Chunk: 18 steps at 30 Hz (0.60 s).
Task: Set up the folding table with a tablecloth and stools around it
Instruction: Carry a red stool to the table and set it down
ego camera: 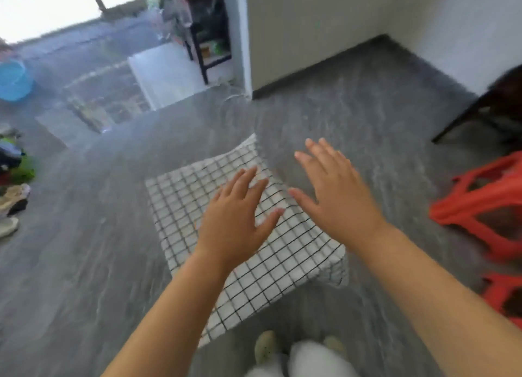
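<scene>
A small table stands in the middle of the grey floor, covered by a white tablecloth (180, 207) with a black grid pattern; the table itself is hidden under it. My left hand (237, 215) hovers over the cloth with fingers spread and straight, holding nothing. My right hand (336, 190) is spread flat above the cloth's far right edge, also empty. Whether either palm touches the cloth cannot be told. Two red plastic stools lie at the right: one stool (480, 204) on its side, another stool (502, 294) nearer the bottom edge.
A dark chair leg (463, 116) juts in at the right, by a white wall corner (245, 37). A black shelf (209, 37) and a white panel (166, 74) stand behind. A blue tub (14, 80) and several shoes (12, 201) line the left. My feet (268, 345) are below.
</scene>
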Tool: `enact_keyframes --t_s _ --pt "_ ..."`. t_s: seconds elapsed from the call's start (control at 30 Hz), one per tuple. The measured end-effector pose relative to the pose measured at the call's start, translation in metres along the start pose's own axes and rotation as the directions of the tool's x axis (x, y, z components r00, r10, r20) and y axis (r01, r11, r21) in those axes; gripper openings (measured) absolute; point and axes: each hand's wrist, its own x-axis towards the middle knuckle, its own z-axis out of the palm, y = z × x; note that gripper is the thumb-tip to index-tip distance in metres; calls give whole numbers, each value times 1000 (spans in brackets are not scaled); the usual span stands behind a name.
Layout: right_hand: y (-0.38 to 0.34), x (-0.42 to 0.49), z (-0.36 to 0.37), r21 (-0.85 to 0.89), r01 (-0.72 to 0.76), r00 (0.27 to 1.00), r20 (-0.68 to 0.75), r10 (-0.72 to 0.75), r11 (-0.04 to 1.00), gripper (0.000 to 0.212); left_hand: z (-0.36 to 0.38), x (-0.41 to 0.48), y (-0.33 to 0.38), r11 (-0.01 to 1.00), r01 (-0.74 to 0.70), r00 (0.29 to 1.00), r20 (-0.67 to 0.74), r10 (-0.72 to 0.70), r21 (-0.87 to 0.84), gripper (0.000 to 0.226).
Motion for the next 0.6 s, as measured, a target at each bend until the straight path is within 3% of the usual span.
enact_keyframes --t_s 0.1,0.23,0.4,0.6 --pt "23 -56 -78 -15 -149 979 -140 146 989 71 -45 10 82 981 -196 977 -82 195 -1 66" --pt "69 -136 -164 -22 -366 893 -288 345 930 73 -85 34 188 919 -391 914 -93 394 54 77" --pt "141 -266 -238 -19 -629 705 -436 560 777 75 -87 32 346 797 -604 795 -65 603 11 81" --pt "228 -442 -282 47 -831 473 -464 749 554 76 -31 -16 542 637 -769 637 12 771 -56 82"
